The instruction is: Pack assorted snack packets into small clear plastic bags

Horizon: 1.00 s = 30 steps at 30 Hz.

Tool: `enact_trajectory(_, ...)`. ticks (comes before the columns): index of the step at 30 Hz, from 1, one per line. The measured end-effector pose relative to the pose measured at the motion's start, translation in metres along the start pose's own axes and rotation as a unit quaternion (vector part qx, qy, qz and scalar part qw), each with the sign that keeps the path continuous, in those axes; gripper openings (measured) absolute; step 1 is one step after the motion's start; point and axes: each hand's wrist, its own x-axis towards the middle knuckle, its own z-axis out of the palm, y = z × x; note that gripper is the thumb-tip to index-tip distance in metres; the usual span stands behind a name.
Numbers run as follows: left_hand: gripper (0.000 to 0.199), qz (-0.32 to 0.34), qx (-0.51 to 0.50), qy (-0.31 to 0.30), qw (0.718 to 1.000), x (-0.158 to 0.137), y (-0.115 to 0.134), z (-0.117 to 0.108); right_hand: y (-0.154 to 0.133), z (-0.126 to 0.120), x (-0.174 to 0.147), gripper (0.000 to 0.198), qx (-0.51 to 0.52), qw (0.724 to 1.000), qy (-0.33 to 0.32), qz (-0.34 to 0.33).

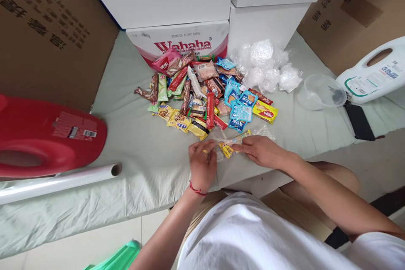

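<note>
My left hand (202, 164), with a ring and a red cord at the wrist, has its fingers curled on the edge of a clear plastic bag (220, 154). My right hand (261, 150) grips a yellow snack packet (225, 150) at the bag. Part of the packet is hidden by the fingers, and how far it sits inside the bag is hard to tell. Just beyond both hands lies a pile of wrapped snacks: yellow cookie packets (179, 120), blue packets (242, 112), a red wafer bar (210, 109) and a yellow nabati pack (265, 112).
Several wrapped clear plastic bundles (262, 57) lie right of the pile. Further right are a clear tub (321, 92), a white detergent jug (376, 71) and a black phone (359, 121). At left are a red jug (47, 135) and a plastic roll (63, 183). A Wahaba-printed box (183, 36) stands behind.
</note>
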Motion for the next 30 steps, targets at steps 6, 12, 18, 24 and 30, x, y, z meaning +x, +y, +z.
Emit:
enact_trajectory(6,0.037,-0.098,0.048,0.001,0.994,0.007,-0.009,-0.001,0.001,0.005,0.001,0.044,-0.035,0.999,-0.018,-0.007)
enact_trajectory(12,0.013,-0.132,-0.031,-0.047,0.99,0.006,-0.006,-0.007,-0.001,0.01,-0.002,0.059,0.025,0.999,0.027,0.04)
enact_trajectory(18,0.082,-0.229,-0.296,-0.106,0.921,0.023,0.007,-0.013,-0.002,0.009,0.004,0.052,0.02,0.999,0.003,0.034)
enact_trajectory(24,0.062,-0.229,-0.402,-0.133,0.877,0.032,-0.001,-0.027,0.005,0.013,0.005,0.056,0.036,0.999,0.024,0.017)
enact_trajectory(30,0.017,-0.219,-0.399,-0.112,0.883,0.015,-0.026,-0.052,0.013,0.025,0.004,0.048,0.043,0.997,0.063,-0.014)
